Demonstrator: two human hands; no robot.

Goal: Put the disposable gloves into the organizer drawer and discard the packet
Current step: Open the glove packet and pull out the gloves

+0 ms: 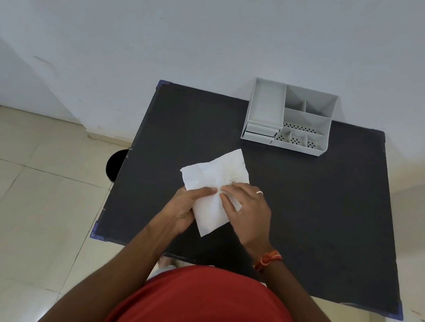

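Observation:
A white paper packet lies over the middle of the black table, held between both hands. My left hand grips its left edge with the thumb on top. My right hand pinches the packet from the right, fingertips meeting the left thumb near the packet's middle. No gloves are visible outside the packet. The grey organizer stands at the table's far edge, against the wall, with two small drawers shut at its front left.
A round black bin sits on the tiled floor, partly under the table's left edge. A white wall runs behind the table. My red shirt fills the bottom of the view.

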